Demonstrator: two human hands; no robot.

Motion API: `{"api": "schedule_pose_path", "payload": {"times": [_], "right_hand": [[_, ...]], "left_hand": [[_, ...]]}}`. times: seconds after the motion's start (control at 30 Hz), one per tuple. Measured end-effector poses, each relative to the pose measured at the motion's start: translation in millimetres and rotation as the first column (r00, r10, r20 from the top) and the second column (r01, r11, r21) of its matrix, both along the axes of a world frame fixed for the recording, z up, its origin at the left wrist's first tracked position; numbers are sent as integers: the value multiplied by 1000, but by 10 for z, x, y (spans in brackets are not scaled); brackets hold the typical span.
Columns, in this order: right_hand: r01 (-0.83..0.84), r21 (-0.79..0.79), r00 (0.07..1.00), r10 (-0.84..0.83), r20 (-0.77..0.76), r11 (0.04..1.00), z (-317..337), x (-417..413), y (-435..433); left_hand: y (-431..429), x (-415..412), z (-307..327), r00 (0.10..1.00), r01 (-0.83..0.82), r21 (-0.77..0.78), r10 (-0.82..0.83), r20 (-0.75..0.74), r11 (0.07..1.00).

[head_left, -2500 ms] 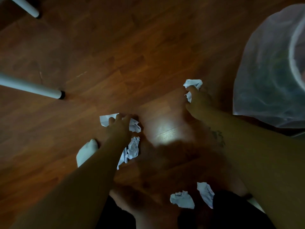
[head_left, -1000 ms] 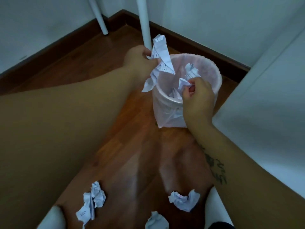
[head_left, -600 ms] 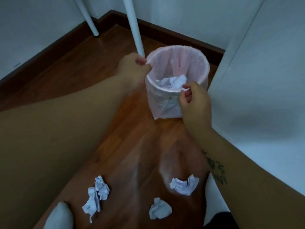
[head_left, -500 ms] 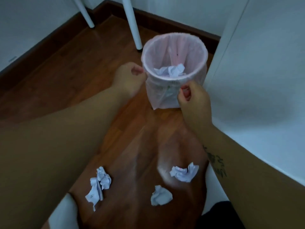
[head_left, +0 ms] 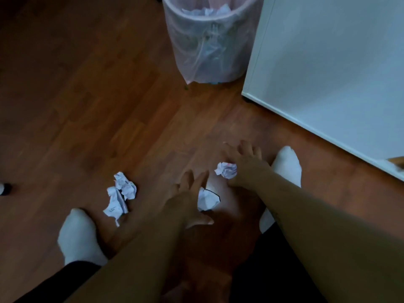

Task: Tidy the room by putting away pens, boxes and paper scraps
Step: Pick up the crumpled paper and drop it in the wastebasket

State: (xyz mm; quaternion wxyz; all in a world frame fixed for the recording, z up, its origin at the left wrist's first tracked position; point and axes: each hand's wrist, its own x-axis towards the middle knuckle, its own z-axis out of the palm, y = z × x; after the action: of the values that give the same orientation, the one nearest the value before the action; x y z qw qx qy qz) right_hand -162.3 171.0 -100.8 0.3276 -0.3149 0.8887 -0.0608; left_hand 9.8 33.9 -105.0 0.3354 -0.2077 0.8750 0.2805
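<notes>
Crumpled white paper scraps lie on the wooden floor. One scrap sits just left of my right hand, whose fingers are spread and hold nothing. Another scrap lies right beside my left hand, also spread with nothing in it and partly covering that scrap. A looser clump of scraps lies further left. The bin, lined with a pale pink bag, stands at the top with crumpled paper inside.
A white cabinet fills the right side, right next to the bin. My feet in white socks stand on either side of the scraps. A white furniture leg with a black tip shows at the left edge.
Both hands dropped their paper into the bin, then came down from its rim to the floor. They now hover with fingers spread beside two scraps; the view tilted down.
</notes>
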Motion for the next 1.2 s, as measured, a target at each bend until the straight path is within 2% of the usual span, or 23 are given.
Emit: {"api": "schedule_pose_path", "payload": {"times": [0.07,0.13,0.2,0.3,0.37,0.4,0.47,0.53,0.57,0.67,0.73,0.83,0.9,1.0,1.13,1.2], "right_hand": [[-28,75,1000,27,13,997,-46,89,-32],[-58,115,997,62,-38,992,-73,133,-47],[-58,114,998,60,-14,992,-79,166,-48],[-3,55,1000,3,0,999,-61,111,-143],[147,-85,989,-143,49,986,-21,-36,-284],[218,-195,975,-205,85,956,39,-116,-371],[227,-447,974,-199,109,865,227,-277,-564],[191,-661,976,-215,47,725,536,-418,-784],[200,-742,962,-274,23,640,704,-479,-901],[287,-853,881,-470,56,436,1128,-682,-1211],[288,-901,839,-539,74,325,1308,-829,-1370],[307,-913,794,-601,90,268,1451,-1071,-1515],[351,-898,767,-632,113,265,1479,-1209,-1557],[361,-893,740,-665,100,268,1507,-1380,-1581],[383,-880,740,-663,110,281,1597,-1635,-1672],[412,-876,746,-645,168,249,1620,-1720,-1699]], "left_hand": [[206,63,-26,999,3,-106,-8,-45,994],[374,79,-26,990,-50,-209,21,-141,977],[498,147,-62,980,-122,-200,86,-182,972],[446,139,-10,960,-221,-141,190,-205,965],[284,22,90,936,-244,-150,192,-294,958],[175,-60,171,922,-269,-144,211,-325,952],[-121,-294,277,881,-365,-139,292,-373,921],[-431,-553,442,797,-467,-151,340,-499,871],[-579,-689,544,756,-498,-152,342,-558,854],[-945,-1130,996,587,-597,-30,411,-697,802],[-1127,-1462,1314,468,-619,32,402,-787,785],[-1337,-1970,1602,364,-613,90,381,-850,785],[-1418,-2262,1748,370,-569,76,338,-865,819],[-1496,-2600,1835,463,-496,1,265,-846,868],[-1570,-2892,1837,473,-496,55,323,-820,867],[-1560,-2938,1814,479,-487,80,343,-808,870]]}}
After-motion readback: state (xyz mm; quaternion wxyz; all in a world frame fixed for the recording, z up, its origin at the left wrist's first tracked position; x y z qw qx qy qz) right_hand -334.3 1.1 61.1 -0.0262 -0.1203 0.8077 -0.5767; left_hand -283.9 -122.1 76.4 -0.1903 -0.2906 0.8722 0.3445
